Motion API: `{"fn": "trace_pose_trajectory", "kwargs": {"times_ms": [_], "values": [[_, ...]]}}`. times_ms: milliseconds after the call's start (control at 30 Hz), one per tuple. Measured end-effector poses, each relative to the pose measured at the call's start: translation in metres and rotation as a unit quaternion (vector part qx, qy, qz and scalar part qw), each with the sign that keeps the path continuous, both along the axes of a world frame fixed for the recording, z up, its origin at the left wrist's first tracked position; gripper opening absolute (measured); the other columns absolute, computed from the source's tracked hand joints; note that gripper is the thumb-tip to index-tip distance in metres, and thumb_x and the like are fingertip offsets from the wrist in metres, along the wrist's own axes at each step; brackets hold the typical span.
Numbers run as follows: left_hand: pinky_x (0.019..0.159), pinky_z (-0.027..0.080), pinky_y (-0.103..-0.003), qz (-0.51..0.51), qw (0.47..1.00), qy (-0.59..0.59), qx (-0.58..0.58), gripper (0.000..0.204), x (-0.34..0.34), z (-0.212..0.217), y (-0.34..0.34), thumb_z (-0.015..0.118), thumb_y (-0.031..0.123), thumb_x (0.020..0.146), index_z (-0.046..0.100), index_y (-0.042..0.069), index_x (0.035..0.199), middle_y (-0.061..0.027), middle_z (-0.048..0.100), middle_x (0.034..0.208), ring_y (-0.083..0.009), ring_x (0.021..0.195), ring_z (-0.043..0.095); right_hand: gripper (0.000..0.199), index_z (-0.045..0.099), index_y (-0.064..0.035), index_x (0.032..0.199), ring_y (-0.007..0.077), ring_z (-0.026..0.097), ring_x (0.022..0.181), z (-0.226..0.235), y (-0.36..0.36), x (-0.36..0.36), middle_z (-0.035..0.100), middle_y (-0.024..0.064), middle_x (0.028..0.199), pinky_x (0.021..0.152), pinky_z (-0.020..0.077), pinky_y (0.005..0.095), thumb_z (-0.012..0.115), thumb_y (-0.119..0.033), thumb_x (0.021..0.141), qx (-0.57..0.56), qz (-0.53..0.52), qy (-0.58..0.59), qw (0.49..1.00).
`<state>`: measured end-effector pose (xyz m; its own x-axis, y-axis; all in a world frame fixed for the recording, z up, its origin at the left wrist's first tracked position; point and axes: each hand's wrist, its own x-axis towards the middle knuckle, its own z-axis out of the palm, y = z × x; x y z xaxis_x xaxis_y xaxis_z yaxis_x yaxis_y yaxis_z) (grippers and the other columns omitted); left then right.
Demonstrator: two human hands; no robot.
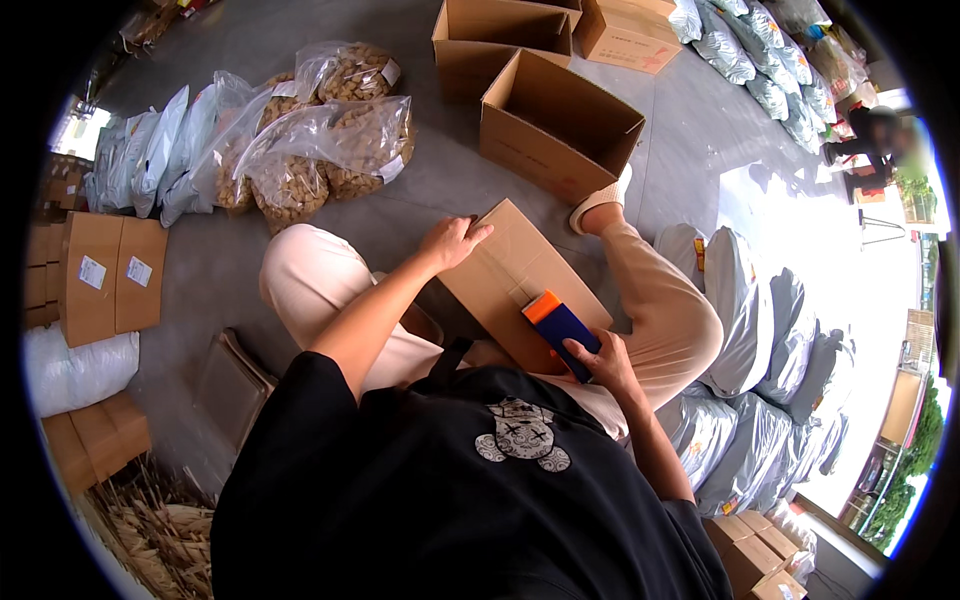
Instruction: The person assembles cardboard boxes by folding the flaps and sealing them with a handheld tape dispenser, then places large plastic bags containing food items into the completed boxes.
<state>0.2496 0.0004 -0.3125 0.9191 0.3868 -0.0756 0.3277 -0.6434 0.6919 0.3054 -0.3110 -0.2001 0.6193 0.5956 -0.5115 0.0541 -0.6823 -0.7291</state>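
Observation:
A closed cardboard box [505,265] lies tilted across my lap, between my spread knees. My left hand [455,243] grips the box at its far left edge, the thumb and fingers bent over the corner. In my right hand [600,358] is a blue and orange tape dispenser [562,328], held at its near end. The dispenser's orange end rests on or just above the near right part of the box; I cannot tell whether it touches. My right fingers are wrapped round its side and partly hidden.
Open cardboard boxes [560,130] stand on the floor ahead. Clear bags of brown pieces [330,150] lie ahead left. Stacked boxes [110,270] and a chair [235,385] are at left. Stuffed white sacks [735,310] line the right. Another person [870,145] is at far right.

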Motion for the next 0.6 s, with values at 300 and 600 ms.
{"fn": "trace_pose_trajectory", "kwargs": {"times_ms": [300, 600], "values": [[0.076, 0.044, -0.047, 0.007, 0.986, 0.153, 0.073, 0.054, 0.001, 0.028, 0.011, 0.04, 0.054, 0.085, 0.06, 0.004, 0.093, -0.0191, 0.061, 0.084, -0.0358, 0.083, 0.058, 0.073, 0.044, 0.0035, 0.115, 0.0316, 0.057, 0.092, -0.037, 0.0, -0.001, 0.057, 0.0239, 0.097, 0.081, 0.0437, 0.0362, 0.072, -0.043, 0.066, 0.033, -0.094, -0.036, 0.994], [0.101, 0.006, -0.059, 0.215, 0.926, 0.268, 0.154, 0.076, -0.011, 0.034, 0.076, 0.03, 0.057, 0.086, 0.002, 0.011, 0.14, -0.0153, -0.01, 0.144, -0.0413, 0.131, -0.007, 0.06, 0.058, 0.0043, 0.097, 0.0202, 0.059, 0.081, -0.046, 0.145, 0.057, 0.062, 0.0158, 0.086, 0.075, 0.0459, 0.0312, 0.073, -0.044, 0.064, 0.223, -0.039, 0.005, 0.974]]}}
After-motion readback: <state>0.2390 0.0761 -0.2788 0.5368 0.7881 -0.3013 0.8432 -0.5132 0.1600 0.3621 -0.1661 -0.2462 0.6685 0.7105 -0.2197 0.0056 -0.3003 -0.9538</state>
